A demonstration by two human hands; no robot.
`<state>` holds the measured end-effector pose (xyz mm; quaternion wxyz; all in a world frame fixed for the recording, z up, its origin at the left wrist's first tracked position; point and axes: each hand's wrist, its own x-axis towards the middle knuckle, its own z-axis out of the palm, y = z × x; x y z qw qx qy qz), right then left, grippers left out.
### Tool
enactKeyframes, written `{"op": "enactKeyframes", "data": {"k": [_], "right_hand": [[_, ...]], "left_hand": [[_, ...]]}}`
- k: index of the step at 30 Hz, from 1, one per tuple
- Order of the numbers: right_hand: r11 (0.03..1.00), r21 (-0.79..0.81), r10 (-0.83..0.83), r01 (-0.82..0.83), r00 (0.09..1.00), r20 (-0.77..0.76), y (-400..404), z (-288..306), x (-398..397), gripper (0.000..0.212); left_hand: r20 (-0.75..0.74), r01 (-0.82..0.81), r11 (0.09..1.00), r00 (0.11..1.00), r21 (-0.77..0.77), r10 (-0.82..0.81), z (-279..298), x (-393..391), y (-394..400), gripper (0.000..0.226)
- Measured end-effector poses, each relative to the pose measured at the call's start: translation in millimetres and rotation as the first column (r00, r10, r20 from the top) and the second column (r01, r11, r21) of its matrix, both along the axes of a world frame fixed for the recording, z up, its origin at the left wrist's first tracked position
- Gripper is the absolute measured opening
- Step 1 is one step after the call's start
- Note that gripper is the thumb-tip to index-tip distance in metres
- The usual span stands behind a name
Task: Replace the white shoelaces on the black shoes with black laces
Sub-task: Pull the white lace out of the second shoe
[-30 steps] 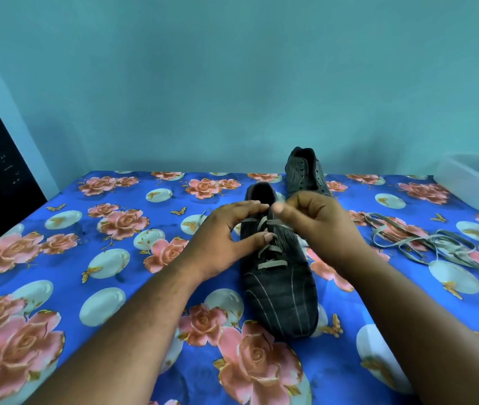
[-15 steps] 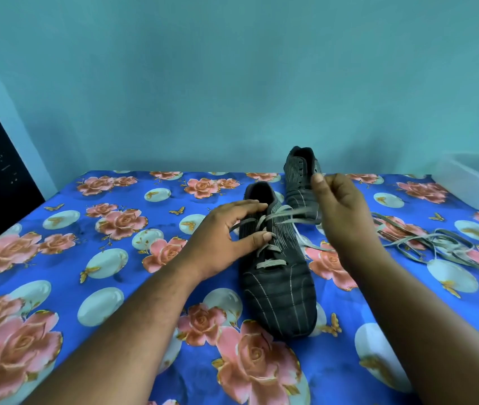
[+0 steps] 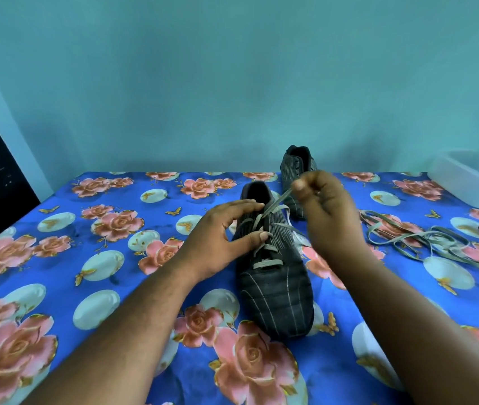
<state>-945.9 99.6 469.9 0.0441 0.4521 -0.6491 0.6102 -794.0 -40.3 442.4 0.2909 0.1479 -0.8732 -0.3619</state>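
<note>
Blue floral cloth [image 3: 121, 282] under teal wall [image 3: 232, 83]; right hand [image 3: 327, 213] pinches white lace [image 3: 276, 204], left hand [image 3: 218, 241] steadies shoe [image 3: 276, 296] with spread grip

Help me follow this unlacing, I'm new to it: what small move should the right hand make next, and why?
Probably draw the white lace further up and away until its end slips out of the top eyelet. The right hand pinches it taut above the near shoe, the left hand steadies the shoe, and lower rows remain laced.
</note>
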Motion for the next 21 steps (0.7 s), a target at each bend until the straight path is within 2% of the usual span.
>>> {"op": "enactKeyframes", "data": {"k": [2,3,6,7,9,10,13,18,21], "right_hand": [[0.991,-0.098,-0.072,0.087,0.988,0.139,3,6,-3,0.016],[0.987,-0.102,-0.112,0.127,0.983,0.142,4,5,-5,0.017],[0.967,-0.009,-0.253,0.253,0.965,-0.063,3,-5,-12,0.011],[0.962,0.029,-0.265,0.273,0.951,-0.16,3,-9,-12,0.019],[0.961,0.141,-0.183,0.237,0.93,-0.318,1,-13,-8,0.036],[0.956,0.203,-0.127,0.214,0.92,-0.372,-1,-13,-4,0.037],[0.945,0.275,-0.029,0.176,0.884,-0.466,-7,-19,5,0.025],[0.961,0.267,0.043,0.071,0.916,-0.4,-9,-20,0,0.024],[0.992,0.099,-0.049,0.083,0.95,-0.307,-6,-11,-1,0.019]], "left_hand": [[0.0,0.003,1.0,1.0,0.003,-0.003,-1,0,0,0.052],[-0.001,0.006,1.0,1.0,0.003,-0.006,-1,0,-1,0.052],[-0.008,0.009,1.0,1.0,-0.002,-0.009,-3,-1,-1,0.052],[-0.01,0.007,1.0,1.0,0.0,-0.007,-3,-1,-1,0.053],[-0.006,0.006,1.0,1.0,0.001,-0.006,-2,-1,-1,0.056],[-0.004,0.006,1.0,1.0,-0.005,-0.006,-2,-1,-1,0.057],[-0.005,0.014,1.0,1.0,0.001,-0.014,-3,-1,-2,0.054],[-0.002,0.008,1.0,1.0,-0.012,-0.008,-2,-1,0,0.053],[-0.02,0.002,1.0,1.0,0.004,-0.002,-1,-1,0,0.052]]}}
